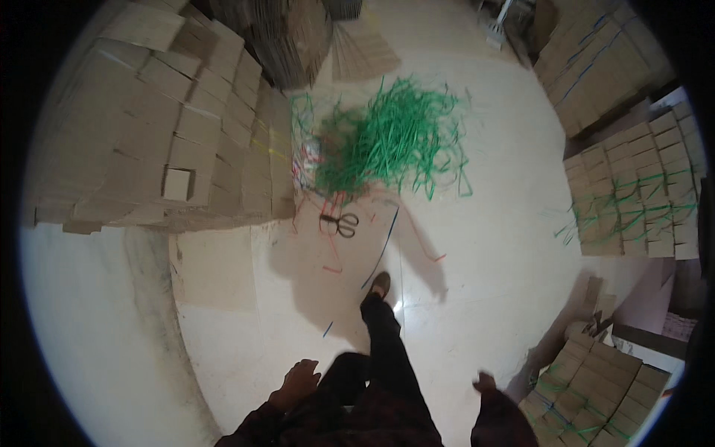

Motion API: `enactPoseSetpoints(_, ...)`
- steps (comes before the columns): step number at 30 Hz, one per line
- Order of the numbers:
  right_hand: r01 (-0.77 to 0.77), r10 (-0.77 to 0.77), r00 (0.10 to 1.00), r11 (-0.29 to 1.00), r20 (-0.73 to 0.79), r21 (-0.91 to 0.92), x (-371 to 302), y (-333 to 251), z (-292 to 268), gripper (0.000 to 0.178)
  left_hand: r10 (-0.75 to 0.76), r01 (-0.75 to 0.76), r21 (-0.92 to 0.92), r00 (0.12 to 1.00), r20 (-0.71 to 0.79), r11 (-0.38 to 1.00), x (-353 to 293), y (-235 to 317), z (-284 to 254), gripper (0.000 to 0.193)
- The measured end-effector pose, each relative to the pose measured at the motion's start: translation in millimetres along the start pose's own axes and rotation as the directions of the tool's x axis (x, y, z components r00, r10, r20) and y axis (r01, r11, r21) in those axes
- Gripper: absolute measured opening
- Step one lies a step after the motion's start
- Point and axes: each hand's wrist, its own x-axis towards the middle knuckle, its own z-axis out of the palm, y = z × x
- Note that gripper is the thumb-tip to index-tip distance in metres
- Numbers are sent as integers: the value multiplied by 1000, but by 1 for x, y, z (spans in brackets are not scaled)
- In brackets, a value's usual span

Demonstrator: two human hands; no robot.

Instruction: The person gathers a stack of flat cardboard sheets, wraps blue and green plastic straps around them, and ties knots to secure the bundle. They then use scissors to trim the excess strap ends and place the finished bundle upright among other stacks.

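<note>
Cardboard stacks [171,127] left, green straps [391,138] ahead; left hand [296,384] fingers loosely curled, empty; right hand [485,384] unclear.

Dim indoor light from above and behind the person, with a greyish, low-contrast cast. A soft shadow of the person falls forward across the pale floor [491,246] toward the scissors [339,223]; a small glint shows beside the shoe [380,284]. Fisheye distortion bends the cardboard stacks [171,127] near the black circular rim. Fine detail is soft and noisy; the right hand [484,384] is motion-blurred.
</note>
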Motion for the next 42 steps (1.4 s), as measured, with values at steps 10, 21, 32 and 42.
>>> enactPoseSetpoints(10, 340, -337, 918, 940, -208, -26, 351, -349, -153, 48, -295, 291, -57, 951, -88, 955, 59, -69, -45, 49)
enactPoseSetpoints(21, 484, -534, 801, 843, -269, -235, 574, -579, -11, 51, -514, 512, -169, 857, 38, 842, 147, -192, -118, 59)
enactPoseSetpoints(32, 389, -512, 734, 855, -445, -342, 617, -584, 32, 50, -555, 557, -88, 830, 51, 826, 182, -214, -135, 57)
enactPoseSetpoints(42, 143, 27, 969, 754, -247, 641, 401, -551, 85, 87, -351, 339, 90, 918, 184, 936, 183, -194, -149, 56)
